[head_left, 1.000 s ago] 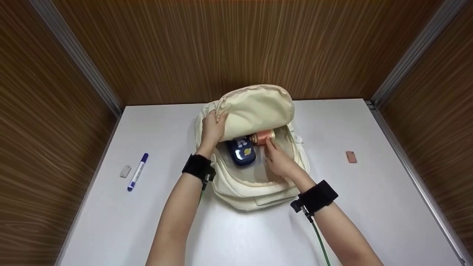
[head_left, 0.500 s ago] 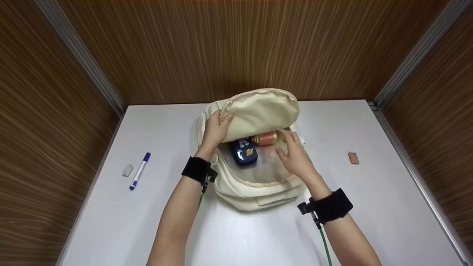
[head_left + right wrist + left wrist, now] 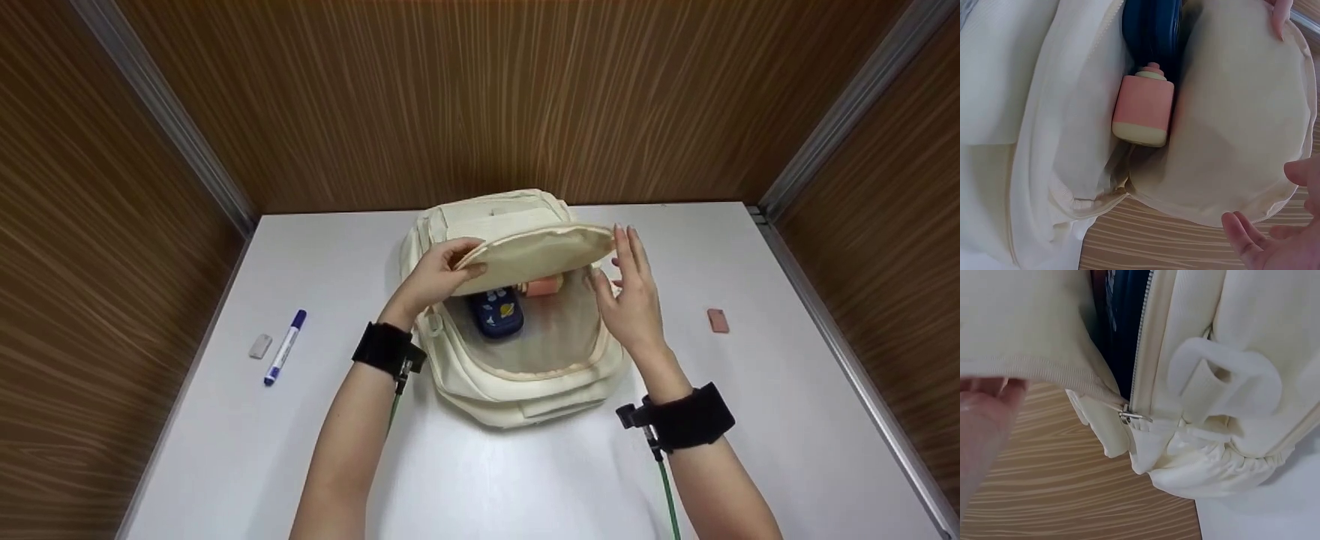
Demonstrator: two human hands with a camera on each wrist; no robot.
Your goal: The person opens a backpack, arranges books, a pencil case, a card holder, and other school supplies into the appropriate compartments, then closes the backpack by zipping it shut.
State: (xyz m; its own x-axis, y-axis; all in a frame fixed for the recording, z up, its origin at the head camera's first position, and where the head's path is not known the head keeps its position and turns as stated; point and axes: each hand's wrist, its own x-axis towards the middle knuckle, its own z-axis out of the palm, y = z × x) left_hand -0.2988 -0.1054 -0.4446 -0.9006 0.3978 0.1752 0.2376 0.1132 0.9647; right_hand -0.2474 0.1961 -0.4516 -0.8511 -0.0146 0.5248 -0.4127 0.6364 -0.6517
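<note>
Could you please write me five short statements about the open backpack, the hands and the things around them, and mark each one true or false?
1. The left hand holds the edge of the flap. True.
2. The right hand grips the bottle. False: the right hand is near the flap's edge, away from the bottle.
3. The blue case lies inside the backpack. True.
4. The marker lies to the right of the backpack. False: the marker lies to its left.
5. The small pink block lies to the right of the backpack. True.
</note>
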